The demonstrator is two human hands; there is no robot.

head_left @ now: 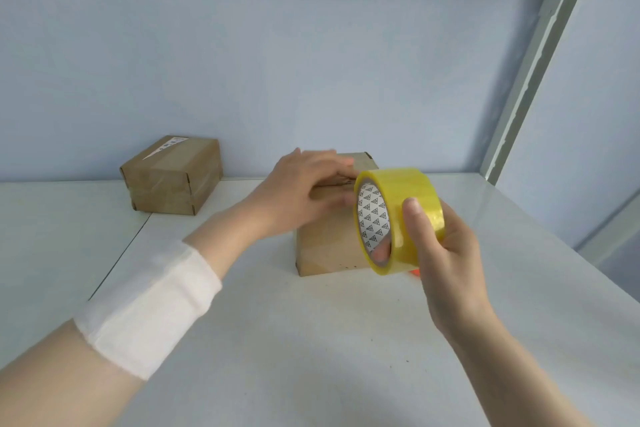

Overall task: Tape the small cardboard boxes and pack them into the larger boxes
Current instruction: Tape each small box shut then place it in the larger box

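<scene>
A small brown cardboard box (pixel 327 246) stands in the middle of the white table. My left hand (pixel 304 185) lies across its top with the fingers stretched out flat, pressing on it. My right hand (pixel 446 253) grips a yellow roll of packing tape (pixel 398 215) just in front of the box's right side, thumb on the outer face and fingers through the core. The roll hides the box's right part. A second small box (pixel 173 177), wrapped in clear tape and bearing a label, sits at the back left against the wall.
The white table (pixel 311 340) has a seam running along its left part. A small orange object (pixel 415 273) peeks out under the tape roll. A metal shelf upright (pixel 530 62) rises at the right, and a pale blue wall stands behind.
</scene>
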